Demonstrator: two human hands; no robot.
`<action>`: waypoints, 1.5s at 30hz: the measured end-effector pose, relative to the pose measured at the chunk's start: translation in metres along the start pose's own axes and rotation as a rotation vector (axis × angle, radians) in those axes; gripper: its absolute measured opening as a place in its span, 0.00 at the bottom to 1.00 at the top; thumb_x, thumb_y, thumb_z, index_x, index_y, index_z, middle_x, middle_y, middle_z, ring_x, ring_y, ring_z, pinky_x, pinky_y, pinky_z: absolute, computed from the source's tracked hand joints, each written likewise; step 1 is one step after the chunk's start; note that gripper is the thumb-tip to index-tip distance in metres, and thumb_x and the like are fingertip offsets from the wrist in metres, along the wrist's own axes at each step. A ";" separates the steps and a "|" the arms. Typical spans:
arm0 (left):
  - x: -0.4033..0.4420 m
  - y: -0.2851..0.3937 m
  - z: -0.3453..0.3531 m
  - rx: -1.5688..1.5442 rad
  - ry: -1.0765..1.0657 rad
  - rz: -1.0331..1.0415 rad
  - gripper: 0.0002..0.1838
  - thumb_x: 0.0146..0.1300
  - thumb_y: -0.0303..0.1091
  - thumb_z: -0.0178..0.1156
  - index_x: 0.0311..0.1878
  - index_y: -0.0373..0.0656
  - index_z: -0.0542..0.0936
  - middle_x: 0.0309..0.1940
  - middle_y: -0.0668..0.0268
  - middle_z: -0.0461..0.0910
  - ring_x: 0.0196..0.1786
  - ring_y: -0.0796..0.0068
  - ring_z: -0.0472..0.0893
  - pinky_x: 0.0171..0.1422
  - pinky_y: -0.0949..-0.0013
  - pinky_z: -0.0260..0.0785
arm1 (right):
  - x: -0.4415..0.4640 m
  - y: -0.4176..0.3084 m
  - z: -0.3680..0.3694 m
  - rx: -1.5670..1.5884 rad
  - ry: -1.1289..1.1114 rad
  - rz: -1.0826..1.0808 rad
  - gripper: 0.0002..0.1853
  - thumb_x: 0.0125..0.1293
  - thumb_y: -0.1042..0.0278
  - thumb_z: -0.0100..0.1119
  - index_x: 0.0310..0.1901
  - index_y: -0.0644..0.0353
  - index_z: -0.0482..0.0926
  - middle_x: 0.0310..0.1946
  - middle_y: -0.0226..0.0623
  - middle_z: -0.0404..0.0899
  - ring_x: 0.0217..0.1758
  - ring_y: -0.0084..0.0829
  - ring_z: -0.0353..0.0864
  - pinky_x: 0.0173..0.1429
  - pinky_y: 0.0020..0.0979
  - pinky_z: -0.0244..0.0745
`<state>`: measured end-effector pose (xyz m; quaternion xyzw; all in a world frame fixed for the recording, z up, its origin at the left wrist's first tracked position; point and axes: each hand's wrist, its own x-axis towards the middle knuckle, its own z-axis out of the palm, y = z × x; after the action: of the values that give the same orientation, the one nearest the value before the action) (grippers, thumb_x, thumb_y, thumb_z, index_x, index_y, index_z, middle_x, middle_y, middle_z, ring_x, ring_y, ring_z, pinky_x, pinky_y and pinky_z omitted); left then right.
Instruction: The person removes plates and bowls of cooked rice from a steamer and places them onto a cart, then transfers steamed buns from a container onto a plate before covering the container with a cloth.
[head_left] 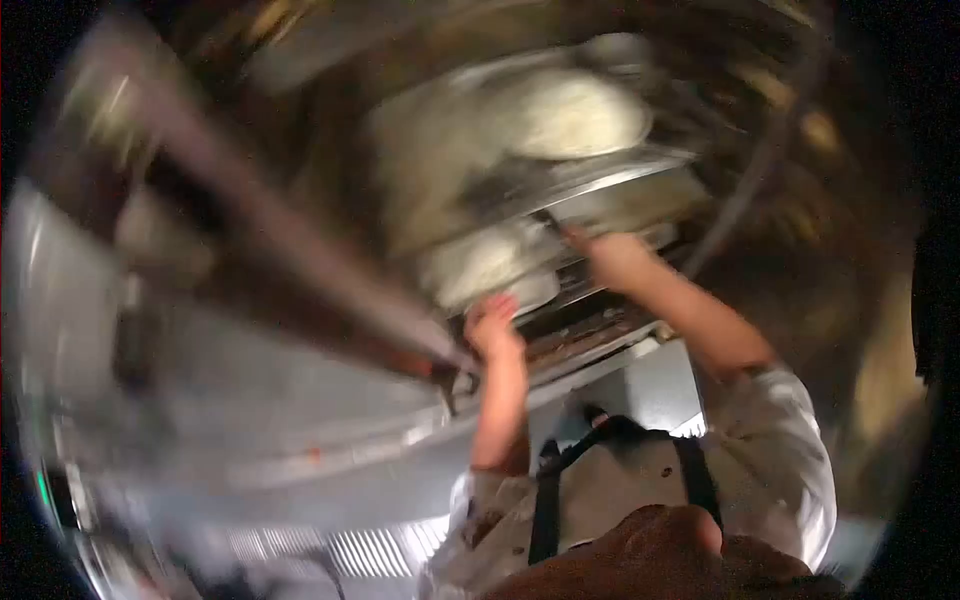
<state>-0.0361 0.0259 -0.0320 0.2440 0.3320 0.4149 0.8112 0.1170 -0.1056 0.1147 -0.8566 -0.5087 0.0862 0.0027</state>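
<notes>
Motion blurs the whole head view. My left hand is at the near edge of a pale, whitish mass, with its fingers closed at the rim; what they grip is smeared. My right hand is farther right, closed around a dark, thin handle that points up and left. Just beyond it lies a flat, shiny metal-edged surface. A rounded cream-coloured mass sits behind that edge.
A long, blurred bar runs diagonally at the left. Below my hands is the pale front edge of the work surface. Grey panels stand at the left, and a slatted grille shows at the bottom.
</notes>
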 end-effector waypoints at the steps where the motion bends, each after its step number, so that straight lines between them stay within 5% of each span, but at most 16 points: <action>1: 0.001 0.002 0.000 0.082 0.098 0.025 0.07 0.55 0.26 0.50 0.37 0.33 0.71 0.31 0.53 0.77 0.31 0.59 0.78 0.38 0.64 0.73 | 0.008 0.006 0.018 0.044 0.113 -0.057 0.34 0.48 0.72 0.50 0.61 0.50 0.57 0.26 0.50 0.76 0.28 0.46 0.77 0.32 0.42 0.72; 4: 0.020 0.014 -0.009 0.317 0.011 -0.177 0.23 0.64 0.40 0.36 0.50 0.28 0.68 0.47 0.50 0.72 0.53 0.58 0.71 0.59 0.62 0.62 | 0.024 -0.010 0.031 0.262 0.289 0.027 0.27 0.52 0.68 0.49 0.57 0.53 0.60 0.35 0.48 0.70 0.38 0.45 0.70 0.41 0.43 0.67; 8: 0.007 0.029 0.008 0.390 -0.009 -0.055 0.21 0.63 0.39 0.39 0.45 0.30 0.71 0.43 0.56 0.75 0.46 0.65 0.75 0.49 0.66 0.67 | 0.002 -0.020 0.050 0.586 0.519 0.051 0.21 0.58 0.62 0.47 0.53 0.57 0.65 0.48 0.46 0.61 0.51 0.44 0.62 0.52 0.43 0.60; 11: 0.012 0.029 0.010 0.362 0.007 -0.033 0.21 0.63 0.42 0.39 0.40 0.31 0.73 0.38 0.57 0.77 0.40 0.63 0.78 0.48 0.65 0.70 | -0.064 -0.022 0.052 0.134 0.823 -0.140 0.13 0.55 0.64 0.49 0.40 0.59 0.73 0.30 0.46 0.66 0.34 0.43 0.71 0.36 0.40 0.69; 14: 0.093 -0.009 -0.035 0.491 -0.038 0.131 0.20 0.61 0.40 0.44 0.34 0.29 0.74 0.36 0.55 0.77 0.38 0.62 0.78 0.48 0.65 0.70 | -0.129 -0.016 0.061 0.163 0.595 -0.022 0.12 0.51 0.66 0.50 0.36 0.61 0.72 0.31 0.48 0.68 0.35 0.47 0.72 0.35 0.41 0.70; 18: 0.038 -0.077 -0.016 0.873 -0.337 0.216 0.18 0.61 0.40 0.45 0.35 0.30 0.74 0.36 0.56 0.77 0.38 0.65 0.77 0.47 0.66 0.70 | -0.213 0.000 0.091 0.269 0.422 0.083 0.11 0.51 0.66 0.51 0.34 0.63 0.71 0.32 0.49 0.70 0.37 0.49 0.74 0.36 0.45 0.71; 26: -0.108 -0.212 -0.028 1.371 -1.005 -0.110 0.16 0.60 0.39 0.48 0.37 0.33 0.75 0.35 0.59 0.78 0.38 0.70 0.76 0.46 0.70 0.68 | -0.367 0.021 0.184 0.537 0.005 0.209 0.13 0.55 0.66 0.51 0.40 0.63 0.73 0.36 0.50 0.75 0.42 0.49 0.74 0.42 0.45 0.68; 32: -0.251 -0.295 -0.058 1.641 -1.392 -0.437 0.14 0.60 0.38 0.50 0.39 0.35 0.76 0.34 0.62 0.78 0.37 0.73 0.75 0.45 0.73 0.67 | -0.517 0.075 0.308 0.692 0.333 0.092 0.14 0.59 0.64 0.43 0.41 0.64 0.72 0.36 0.50 0.75 0.40 0.50 0.73 0.40 0.45 0.68; 36: -0.344 -0.334 -0.068 1.707 -1.633 -0.589 0.13 0.60 0.38 0.52 0.40 0.37 0.76 0.34 0.64 0.78 0.37 0.76 0.75 0.44 0.74 0.66 | -0.635 0.064 0.269 0.847 0.047 0.677 0.15 0.58 0.60 0.47 0.42 0.62 0.72 0.36 0.49 0.75 0.41 0.47 0.74 0.42 0.44 0.69; 42: -0.450 -0.354 -0.033 1.671 -1.989 -0.696 0.13 0.61 0.37 0.52 0.41 0.38 0.77 0.33 0.66 0.78 0.36 0.80 0.74 0.42 0.77 0.66 | -0.732 0.051 0.294 0.878 0.172 0.971 0.20 0.53 0.55 0.57 0.44 0.57 0.73 0.34 0.46 0.77 0.39 0.47 0.76 0.42 0.45 0.69; 45: -0.513 -0.323 0.003 1.673 -2.177 -0.532 0.13 0.61 0.38 0.52 0.40 0.38 0.76 0.32 0.66 0.78 0.36 0.79 0.74 0.42 0.76 0.66 | -0.760 0.036 0.284 0.922 0.217 1.047 0.21 0.53 0.55 0.57 0.46 0.56 0.72 0.34 0.46 0.77 0.39 0.47 0.76 0.42 0.44 0.69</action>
<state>-0.0919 -0.5766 -0.0740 0.7759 -0.2749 -0.4635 0.3279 -0.2494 -0.8092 -0.0587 -0.9040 0.0620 0.1973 0.3742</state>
